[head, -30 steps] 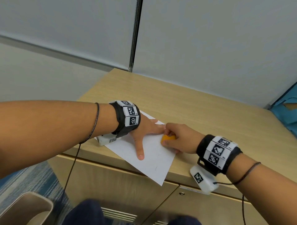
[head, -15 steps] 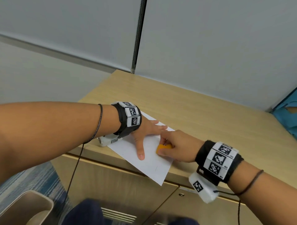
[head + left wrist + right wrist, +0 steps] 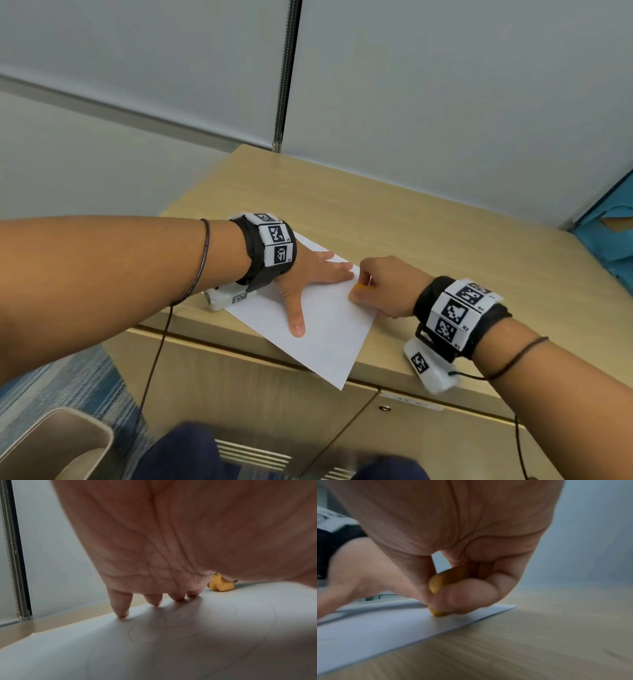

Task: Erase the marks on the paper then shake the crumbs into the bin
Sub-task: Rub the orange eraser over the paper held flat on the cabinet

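Observation:
A white sheet of paper lies on the wooden cabinet top, its near corner hanging over the front edge. My left hand lies flat on the sheet with straight fingers pressing it down. Faint pencil spirals show on the paper under that palm. My right hand pinches an orange eraser and presses it onto the paper near its right edge; in the right wrist view the eraser sits between thumb and curled fingers.
A beige bin stands on the floor at lower left, below the cabinet. Cabinet doors face me under the top. A grey wall runs behind. Something blue lies at the right edge.
My right hand has slid the eraser back and forth across the right part of the sheet; it now sits a little farther right. The left hand keeps its place.

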The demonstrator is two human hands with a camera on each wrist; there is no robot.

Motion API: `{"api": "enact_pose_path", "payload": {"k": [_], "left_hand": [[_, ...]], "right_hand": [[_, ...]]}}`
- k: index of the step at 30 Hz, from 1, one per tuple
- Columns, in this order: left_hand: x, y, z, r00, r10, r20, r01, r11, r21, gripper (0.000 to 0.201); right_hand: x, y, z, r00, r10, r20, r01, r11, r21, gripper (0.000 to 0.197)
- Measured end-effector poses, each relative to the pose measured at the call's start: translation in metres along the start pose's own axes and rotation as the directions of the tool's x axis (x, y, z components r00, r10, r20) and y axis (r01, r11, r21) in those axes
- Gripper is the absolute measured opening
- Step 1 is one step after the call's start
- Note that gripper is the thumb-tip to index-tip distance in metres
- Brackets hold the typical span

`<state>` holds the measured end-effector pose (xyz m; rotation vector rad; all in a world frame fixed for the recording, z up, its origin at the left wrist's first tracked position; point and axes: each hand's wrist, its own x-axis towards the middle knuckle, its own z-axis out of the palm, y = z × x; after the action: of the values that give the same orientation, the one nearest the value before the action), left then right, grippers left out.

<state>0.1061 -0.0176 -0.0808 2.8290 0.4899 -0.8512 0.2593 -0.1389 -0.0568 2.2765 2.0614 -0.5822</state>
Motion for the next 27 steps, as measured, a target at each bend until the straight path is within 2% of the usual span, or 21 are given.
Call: {"api": "enact_pose_path", "payload": {"k": [2,6,8,10,13,16,20,24,27], "left_hand": [[-0.002,0.0,-0.004,0.999,-0.001,0.033,0.0,0.999,0.032,0.145],[-0.001,0.002,-0.005,1.0,-0.009,0.022,0.009,1.0,0.006,0.144],[0.002,0.0,-0.004,1.0,-0.012,0.014,0.012,1.0,-0.005,0.143],[0.003,-0.002,-0.003,1.0,-0.003,0.011,0.003,1.0,0.021,0.146],[0.004,-0.002,-0.002,0.999,-0.033,0.027,0.032,0.998,0.051,0.147],[0.001,0.005,-0.007,0.995,-0.101,0.013,0.101,0.994,0.045,0.144],[-0.002,0.012,-0.007,0.964,-0.263,-0.041,0.264,0.964,0.022,0.139],[0.003,0.022,-0.001,0.893,-0.433,-0.125,0.436,0.9,-0.005,0.145],[0.005,0.029,0.006,0.865,-0.475,-0.16,0.474,0.879,-0.044,0.142]], "right_hand": [[-0.002,-0.004,0.004,1.0,0.004,-0.012,-0.004,1.0,0.001,0.015],[-0.015,-0.036,0.021,0.983,-0.168,0.076,0.169,0.985,-0.014,0.02],[-0.011,-0.031,0.017,0.985,-0.138,0.101,0.138,0.99,0.015,0.011],[-0.006,-0.017,0.008,0.997,-0.034,0.074,0.031,0.999,0.04,0.029],[-0.002,-0.005,0.004,0.999,0.041,0.021,-0.042,0.998,0.05,0.027],[0.002,-0.003,-0.002,0.999,0.042,-0.001,-0.041,0.994,0.101,0.022],[0.002,0.006,-0.024,0.993,0.081,-0.087,-0.061,0.975,0.214,0.024],[0.003,0.009,-0.026,0.993,0.104,-0.046,-0.093,0.974,0.206,0.027],[0.005,0.003,-0.012,0.996,0.092,0.013,-0.093,0.972,0.214,0.026]]}}
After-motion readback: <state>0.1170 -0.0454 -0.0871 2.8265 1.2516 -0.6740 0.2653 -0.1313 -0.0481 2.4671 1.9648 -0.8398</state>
